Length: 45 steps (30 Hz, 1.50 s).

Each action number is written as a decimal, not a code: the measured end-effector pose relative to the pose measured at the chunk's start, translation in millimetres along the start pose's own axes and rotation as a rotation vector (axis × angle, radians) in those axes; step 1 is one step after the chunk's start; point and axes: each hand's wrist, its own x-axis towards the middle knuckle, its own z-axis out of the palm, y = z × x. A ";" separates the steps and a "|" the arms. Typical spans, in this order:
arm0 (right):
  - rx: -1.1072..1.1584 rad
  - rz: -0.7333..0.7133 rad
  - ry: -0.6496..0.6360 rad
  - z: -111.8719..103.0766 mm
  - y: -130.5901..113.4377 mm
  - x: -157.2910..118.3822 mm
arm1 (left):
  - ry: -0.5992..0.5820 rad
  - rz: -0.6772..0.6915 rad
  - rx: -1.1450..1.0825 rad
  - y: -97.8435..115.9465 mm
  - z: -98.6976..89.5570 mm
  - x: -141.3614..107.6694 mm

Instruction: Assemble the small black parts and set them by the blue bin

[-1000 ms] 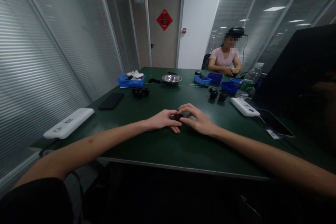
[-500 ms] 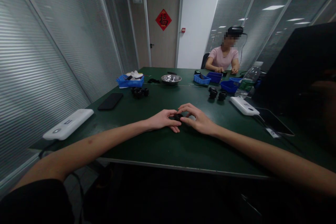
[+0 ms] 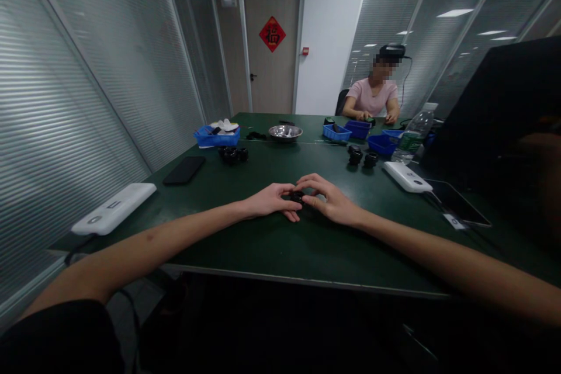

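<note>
Between my two hands, low over the green table point(image 3: 263, 245), is a small black part point(image 3: 297, 196). My left hand point(image 3: 275, 199) grips it from the left, with the thumb in front and the other fingers bent around it. From the right, my right hand point(image 3: 323, 197) has its thumb and curved fingertips on the same part. Fingers cover much of it, so its exact shape cannot be made out.
Black round parts point(image 3: 232, 154) stand in a group left of centre, others point(image 3: 355, 155) at right. Behind are a metal bowl point(image 3: 285, 133) and a blue basket point(image 3: 217, 136). A bottle point(image 3: 414, 133), white power bank point(image 3: 407, 177) and phone point(image 3: 184, 170) flank them. A person point(image 3: 372, 96) sits opposite.
The fingers of my right hand have shifted very slightly around the black part. My left hand keeps nearly the same place. Across the table, the person's hand and the object at it have moved a little.
</note>
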 end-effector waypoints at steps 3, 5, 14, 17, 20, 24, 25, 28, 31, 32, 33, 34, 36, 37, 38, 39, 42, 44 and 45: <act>-0.010 0.020 -0.005 0.6 -0.7 -0.6 | 0.006 0.001 -0.008 0.7 0.7 0.4; -0.018 0.063 0.029 2.7 1.0 -0.6 | 0.010 0.009 -0.016 1.5 1.5 0.1; 0.010 0.007 -0.001 -0.4 -0.3 -0.1 | 0.002 -0.005 -0.001 0.2 0.2 -0.2; -0.006 0.035 0.009 1.1 -1.4 0.1 | -0.003 0.001 -0.001 -1.3 -0.8 0.8; -0.033 0.077 0.069 4.7 1.0 1.1 | -0.006 0.017 -0.002 -0.7 -0.1 0.5; -0.027 0.044 0.045 2.7 2.9 1.8 | 0.004 0.000 -0.005 1.7 1.6 -0.4; -0.018 0.026 0.022 1.0 2.4 1.6 | 0.005 -0.006 -0.007 2.0 1.6 -0.4; 0.004 -0.012 -0.028 -2.7 -0.2 0.6 | 0.001 -0.010 -0.005 1.9 0.7 -0.4; 0.015 0.023 -0.021 -0.6 -1.2 0.1 | -0.005 0.002 -0.011 1.7 -0.1 -0.8; 0.011 0.048 -0.001 1.1 -0.6 0.3 | -0.002 0.004 -0.013 1.7 -0.1 -1.0; 0.005 0.068 0.023 2.8 0.5 0.5 | 0.001 0.004 -0.013 1.7 0.1 -1.1; -0.001 0.083 0.047 4.1 1.8 0.8 | 0.004 0.002 -0.010 1.7 0.3 -1.3; -0.002 0.081 0.063 4.9 4.4 1.5 | 0.009 -0.001 -0.005 1.8 0.8 -1.4; 0.007 0.070 0.050 4.2 5.2 1.8 | 0.008 -0.002 -0.004 2.0 1.0 -1.4; 0.020 0.055 0.027 2.9 5.5 1.9 | 0.007 -0.003 -0.005 2.1 1.1 -1.3; 0.031 0.039 0.000 1.4 5.2 2.0 | 0.005 -0.005 -0.007 2.4 1.3 -1.2; 0.045 -0.005 -0.057 -1.6 2.2 1.9 | 0.004 -0.010 -0.008 3.1 1.6 -0.7; 0.044 0.020 -0.043 -0.2 0.9 1.6 | 0.008 -0.001 -0.016 3.1 2.0 -0.5; 0.044 0.049 -0.019 1.3 1.0 1.5 | 0.009 0.004 -0.021 2.9 2.3 -0.5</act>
